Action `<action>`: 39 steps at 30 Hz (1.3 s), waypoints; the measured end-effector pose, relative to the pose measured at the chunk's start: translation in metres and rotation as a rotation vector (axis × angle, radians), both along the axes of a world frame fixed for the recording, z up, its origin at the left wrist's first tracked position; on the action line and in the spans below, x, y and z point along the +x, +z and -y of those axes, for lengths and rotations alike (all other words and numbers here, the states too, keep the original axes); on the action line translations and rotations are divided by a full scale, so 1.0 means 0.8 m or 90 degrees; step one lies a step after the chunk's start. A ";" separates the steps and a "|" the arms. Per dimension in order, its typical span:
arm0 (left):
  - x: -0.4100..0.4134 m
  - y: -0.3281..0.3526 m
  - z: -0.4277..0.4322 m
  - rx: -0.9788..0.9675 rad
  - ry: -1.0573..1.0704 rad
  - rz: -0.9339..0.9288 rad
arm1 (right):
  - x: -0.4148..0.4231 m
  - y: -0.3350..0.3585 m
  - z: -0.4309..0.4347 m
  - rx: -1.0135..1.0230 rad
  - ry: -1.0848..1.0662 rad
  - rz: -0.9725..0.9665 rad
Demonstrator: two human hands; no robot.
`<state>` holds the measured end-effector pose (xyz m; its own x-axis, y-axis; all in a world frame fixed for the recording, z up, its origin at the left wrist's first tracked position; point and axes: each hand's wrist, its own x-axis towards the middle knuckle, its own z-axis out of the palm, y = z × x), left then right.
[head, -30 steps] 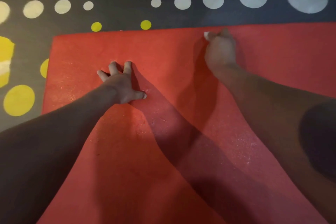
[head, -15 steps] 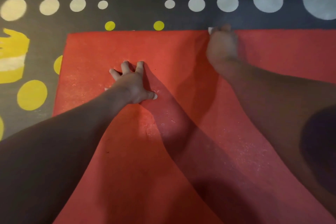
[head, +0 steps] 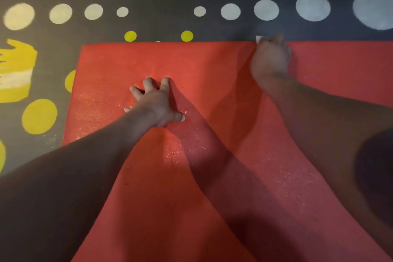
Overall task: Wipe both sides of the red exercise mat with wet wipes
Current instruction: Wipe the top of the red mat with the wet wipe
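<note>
Spotty floor point(head: 161, 25). Left hand point(head: 158, 104), fingers spread, presses the shiny-wet red mat point(head: 212, 66); right hand point(head: 270, 59) squeezes a wipe point(head: 259, 38) at its far edge.

Reaches forward with both arms. Plants the left hand point(head: 156, 105) palm down, fingers splayed and thumb out to the right. Holds the right hand point(head: 270, 58) farther ahead, fingers curled round a white wipe point(head: 259, 38), knuckles up.
</note>
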<state>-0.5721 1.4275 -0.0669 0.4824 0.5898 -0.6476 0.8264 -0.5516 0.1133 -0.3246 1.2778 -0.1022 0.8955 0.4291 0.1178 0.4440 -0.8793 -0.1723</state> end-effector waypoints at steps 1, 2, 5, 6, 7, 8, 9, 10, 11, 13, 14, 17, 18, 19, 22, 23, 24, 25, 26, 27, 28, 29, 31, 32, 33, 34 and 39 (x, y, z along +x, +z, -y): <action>0.001 0.001 0.000 0.000 0.001 0.001 | -0.010 0.006 -0.011 0.019 -0.013 -0.018; 0.001 0.002 0.000 0.002 0.000 0.000 | -0.023 0.010 -0.025 0.036 0.015 -0.045; -0.001 0.004 0.001 0.010 -0.009 -0.008 | -0.075 0.011 -0.064 0.024 0.248 -0.139; -0.002 0.004 0.001 0.010 -0.008 -0.007 | -0.084 0.012 -0.066 0.019 0.303 -0.157; -0.003 0.003 0.000 0.009 -0.006 -0.003 | -0.085 0.014 -0.062 0.020 0.323 -0.160; -0.004 0.003 0.000 0.008 -0.006 0.001 | -0.078 0.013 -0.052 0.025 0.322 -0.156; -0.004 0.002 0.000 0.009 -0.009 0.004 | -0.067 0.014 -0.036 0.037 0.304 -0.137; -0.005 0.001 0.000 0.011 -0.012 0.004 | -0.052 0.014 -0.016 0.040 0.265 -0.100; -0.006 0.001 0.000 0.011 -0.013 0.004 | -0.033 0.013 0.005 0.033 0.202 -0.079; -0.005 0.001 0.001 0.004 -0.007 0.004 | 0.004 0.012 0.044 0.043 0.062 -0.081; -0.005 0.002 0.002 0.001 -0.004 0.004 | 0.018 0.008 0.059 0.052 0.000 -0.081; -0.003 0.005 0.003 0.005 -0.001 0.005 | 0.009 0.007 0.068 0.067 -0.051 -0.095; -0.003 0.007 0.002 0.008 -0.001 0.006 | -0.011 0.005 0.059 0.089 -0.044 -0.135; -0.004 0.008 0.002 0.008 -0.001 0.006 | -0.035 0.006 0.048 0.114 -0.009 -0.160; -0.008 0.014 0.001 -0.003 0.011 0.011 | -0.115 0.004 0.015 0.120 0.211 -0.203; -0.010 0.016 0.001 -0.004 0.014 0.016 | -0.136 0.005 0.009 0.109 0.308 -0.188; -0.012 0.018 0.001 -0.001 0.011 0.023 | -0.146 0.000 0.005 0.093 0.396 -0.154; -0.016 0.021 0.000 0.002 0.005 0.030 | -0.143 -0.005 0.004 0.069 0.455 -0.119; -0.019 0.025 -0.002 0.008 -0.001 0.040 | -0.130 -0.008 0.002 0.062 0.465 -0.086; -0.025 0.028 -0.005 0.017 -0.004 0.047 | -0.111 -0.010 0.000 0.065 0.421 -0.068; -0.030 0.032 -0.008 0.029 -0.007 0.045 | -0.091 -0.012 -0.002 0.080 0.336 -0.057; -0.035 0.033 -0.012 0.038 -0.013 0.035 | -0.071 -0.010 -0.002 0.098 0.235 -0.058; -0.044 0.031 -0.015 0.048 -0.034 -0.010 | -0.039 -0.010 -0.013 0.119 0.066 -0.078; -0.047 0.027 -0.014 0.043 -0.036 -0.033 | -0.036 -0.008 -0.025 0.129 0.023 -0.092; -0.049 0.024 -0.013 0.033 -0.027 -0.046 | -0.044 -0.005 -0.040 0.140 0.018 -0.108; -0.050 0.021 -0.013 0.022 -0.015 -0.051 | -0.057 -0.004 -0.055 0.132 0.058 -0.119; -0.045 0.020 -0.019 0.021 -0.035 -0.060 | -0.136 -0.004 -0.081 0.039 0.515 -0.177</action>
<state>-0.6085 1.4430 -0.0506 0.4518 0.5857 -0.6729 0.8013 -0.5981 0.0174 -0.4333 1.3423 -0.1058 0.3171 0.9483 -0.0162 0.8652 -0.2962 -0.4045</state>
